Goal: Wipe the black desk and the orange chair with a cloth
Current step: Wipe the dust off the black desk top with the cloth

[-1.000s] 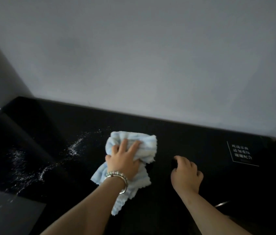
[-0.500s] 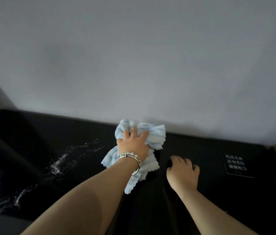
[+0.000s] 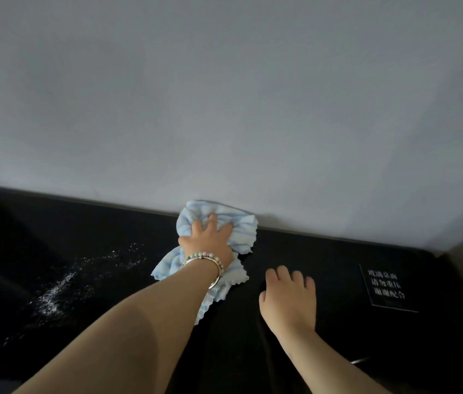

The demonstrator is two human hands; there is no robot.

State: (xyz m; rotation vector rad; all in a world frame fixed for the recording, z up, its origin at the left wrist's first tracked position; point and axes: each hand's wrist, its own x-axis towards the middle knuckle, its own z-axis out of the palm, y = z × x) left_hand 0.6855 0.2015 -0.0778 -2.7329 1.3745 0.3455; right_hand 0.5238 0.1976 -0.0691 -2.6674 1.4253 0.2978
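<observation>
Left hand (image 3: 207,243), fingers spread, pressed the bunched blue cloth (image 3: 240,231) onto the black bench (image 3: 324,257) where it met the wall (image 3: 224,109). Right hand (image 3: 288,300) lay flat and empty just beside. White specks (image 3: 62,282) remained left of both hands, so a firm, overlapping sweep that way seemed advisable.

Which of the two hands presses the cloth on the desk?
The left hand, with the bracelet, presses the blue cloth; the right hand rests on the black desk, holding nothing.
</observation>
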